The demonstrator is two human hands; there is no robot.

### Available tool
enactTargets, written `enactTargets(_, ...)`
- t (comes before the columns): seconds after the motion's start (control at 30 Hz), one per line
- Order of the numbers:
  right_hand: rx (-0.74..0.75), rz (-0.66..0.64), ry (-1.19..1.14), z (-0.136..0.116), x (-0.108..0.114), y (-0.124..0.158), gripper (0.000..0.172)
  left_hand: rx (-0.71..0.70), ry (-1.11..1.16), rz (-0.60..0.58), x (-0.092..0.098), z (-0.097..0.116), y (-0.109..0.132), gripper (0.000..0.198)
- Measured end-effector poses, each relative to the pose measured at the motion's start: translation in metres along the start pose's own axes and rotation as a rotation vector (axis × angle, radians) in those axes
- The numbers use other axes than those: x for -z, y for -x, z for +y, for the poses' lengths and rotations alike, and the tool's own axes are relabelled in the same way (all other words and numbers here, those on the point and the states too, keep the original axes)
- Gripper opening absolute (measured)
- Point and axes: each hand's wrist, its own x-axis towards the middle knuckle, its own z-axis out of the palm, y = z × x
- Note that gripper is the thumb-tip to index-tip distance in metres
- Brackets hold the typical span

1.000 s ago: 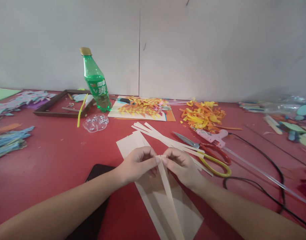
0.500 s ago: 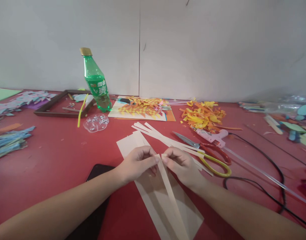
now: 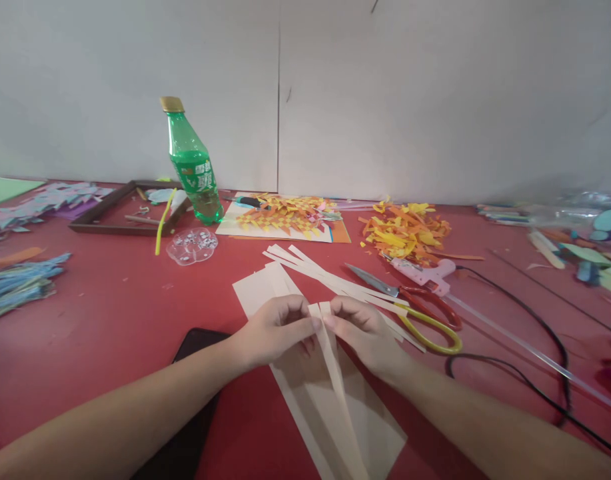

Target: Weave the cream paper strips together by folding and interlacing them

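Between my two hands is a long cream paper strip (image 3: 337, 380), its upper end parted by a narrow gap. My left hand (image 3: 275, 328) pinches the left side of that end between thumb and fingers. The right side is pinched by my right hand (image 3: 362, 333). The strip runs down toward me above a cream paper sheet (image 3: 385, 427), which lies at an angle on the table. Several cut cream paper strips (image 3: 315, 272) lie just beyond my hands. Beside my right hand rest scissors (image 3: 425, 320) with one red and one yellow handle.
A pink glue gun (image 3: 428, 275) with a black cable (image 3: 535, 320) lies right, near orange and yellow paper scraps (image 3: 405, 230). A green bottle (image 3: 195, 173), a dark frame (image 3: 112, 230) and a clear dish (image 3: 192, 247) stand at the back left. A black phone-like object (image 3: 198, 340) lies under my left forearm.
The two parted sides of the strip's upper end stand slightly higher between my fingers, and the strip's lower part has shifted a little left. My hands have barely moved.
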Motion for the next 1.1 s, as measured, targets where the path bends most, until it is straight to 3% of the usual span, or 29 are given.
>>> enactTargets(1.1,0.048,0.044,0.030,-0.0002,-0.0007,-0.0007,0.031,-0.005,0.061,0.076,0.0014,-0.0037,-0.0021,0.038)
